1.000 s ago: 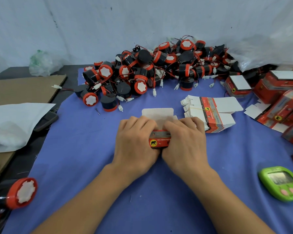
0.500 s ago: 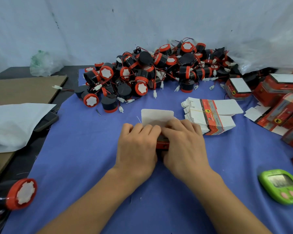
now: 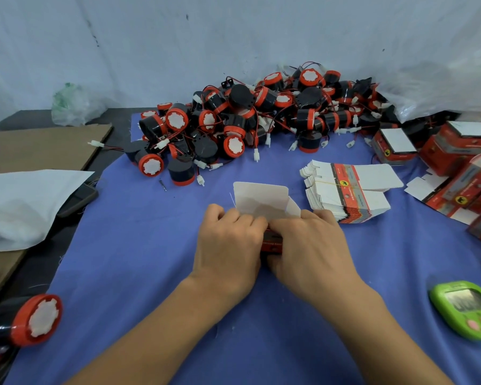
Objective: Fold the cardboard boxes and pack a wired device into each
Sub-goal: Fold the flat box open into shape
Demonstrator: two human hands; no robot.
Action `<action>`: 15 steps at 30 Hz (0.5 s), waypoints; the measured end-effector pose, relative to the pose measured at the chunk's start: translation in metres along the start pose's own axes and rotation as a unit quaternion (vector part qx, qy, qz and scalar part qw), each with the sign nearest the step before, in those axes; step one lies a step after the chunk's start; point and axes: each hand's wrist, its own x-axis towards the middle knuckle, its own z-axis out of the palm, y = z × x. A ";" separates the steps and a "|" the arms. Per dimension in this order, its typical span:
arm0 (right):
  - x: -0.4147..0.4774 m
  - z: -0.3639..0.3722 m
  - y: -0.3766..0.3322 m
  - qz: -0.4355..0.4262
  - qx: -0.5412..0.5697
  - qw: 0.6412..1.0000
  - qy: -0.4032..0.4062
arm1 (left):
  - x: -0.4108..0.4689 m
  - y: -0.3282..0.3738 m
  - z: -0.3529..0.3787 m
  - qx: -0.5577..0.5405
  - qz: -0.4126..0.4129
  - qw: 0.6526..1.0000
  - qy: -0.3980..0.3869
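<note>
Your left hand (image 3: pixel 228 245) and right hand (image 3: pixel 308 245) curl round the red box (image 3: pixel 272 243), gripped between them; its white flap (image 3: pixel 258 201) lies open just beyond your fingertips. Square the walls before tucking; the wired devices (image 3: pixel 247 120) wait farther beyond

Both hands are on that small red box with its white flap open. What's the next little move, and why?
Likely finish squaring the red box open: the left hand and right hand both grip it, its white flap stands open on the far side, and the pile of wired devices lies beyond.
</note>
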 end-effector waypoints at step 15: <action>0.001 -0.019 0.023 0.199 0.809 0.543 -0.106 | -0.004 -0.002 0.011 -0.579 -0.274 0.765 -0.060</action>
